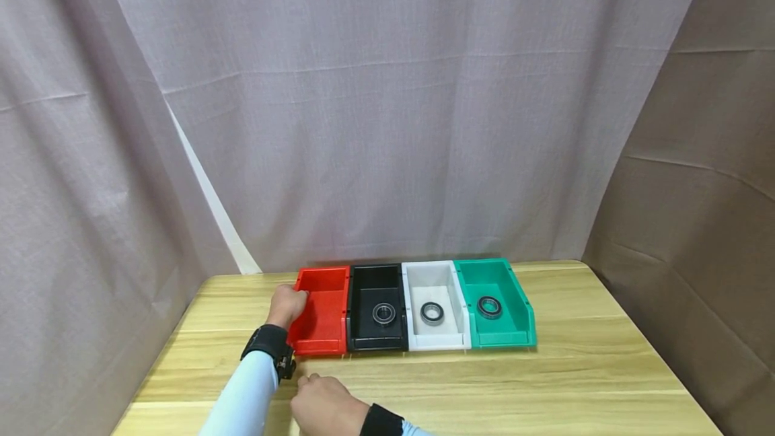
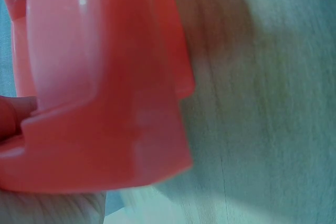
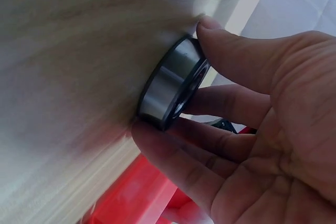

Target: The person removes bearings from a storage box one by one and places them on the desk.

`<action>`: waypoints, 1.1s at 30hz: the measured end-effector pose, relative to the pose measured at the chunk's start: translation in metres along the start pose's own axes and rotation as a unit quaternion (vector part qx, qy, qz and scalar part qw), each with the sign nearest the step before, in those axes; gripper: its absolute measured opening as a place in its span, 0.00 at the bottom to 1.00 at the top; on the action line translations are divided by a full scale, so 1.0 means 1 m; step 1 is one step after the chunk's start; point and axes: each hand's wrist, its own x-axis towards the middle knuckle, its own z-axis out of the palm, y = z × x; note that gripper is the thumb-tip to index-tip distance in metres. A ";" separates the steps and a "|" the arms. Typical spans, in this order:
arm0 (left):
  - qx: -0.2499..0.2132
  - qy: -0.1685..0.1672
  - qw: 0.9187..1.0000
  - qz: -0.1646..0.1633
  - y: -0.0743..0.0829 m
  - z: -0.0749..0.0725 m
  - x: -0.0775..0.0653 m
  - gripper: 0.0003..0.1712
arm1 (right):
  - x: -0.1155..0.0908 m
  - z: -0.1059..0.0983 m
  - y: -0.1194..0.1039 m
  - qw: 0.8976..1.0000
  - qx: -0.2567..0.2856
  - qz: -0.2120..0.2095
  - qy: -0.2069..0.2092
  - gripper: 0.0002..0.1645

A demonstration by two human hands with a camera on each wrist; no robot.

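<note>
My left hand [image 1: 287, 305] grips the left wall of the red bin [image 1: 322, 301], with the thumb over its rim. In the left wrist view the red bin [image 2: 121, 82] fills much of the frame, and part of the hand shows at lower left. In front of the bins, low over the table, is my right hand [image 1: 328, 406]. In the right wrist view its thumb and a finger pinch a ball bearing [image 3: 170, 85], a metal ring with dark edges, at the tabletop. That bearing is hidden by the hand in the head view.
Right of the red bin stand a black bin [image 1: 371, 284], a white bin [image 1: 428, 277] and a green bin [image 1: 505, 338], side by side. One bearing lies in each of these three. Grey curtains [image 1: 387, 120] hang behind the wooden table [image 1: 575, 382].
</note>
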 end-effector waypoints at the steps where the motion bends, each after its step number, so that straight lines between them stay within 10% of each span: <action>1: -0.002 0.000 1.000 0.000 0.000 0.000 0.000 0.17 | 0.000 0.000 0.000 1.000 0.002 0.001 -0.001 0.05; 23: 0.115 0.062 0.989 0.062 0.002 -0.002 -0.006 0.17 | -0.008 0.005 -0.005 0.998 0.001 0.061 0.035 0.13; 28: 0.154 0.129 0.972 0.118 0.003 0.004 -0.008 0.17 | -0.015 0.004 0.003 0.997 0.026 0.062 0.024 0.25; 33: 0.239 0.194 0.930 0.202 0.002 0.010 -0.012 0.21 | -0.027 -0.004 0.020 0.993 0.090 0.068 0.017 0.30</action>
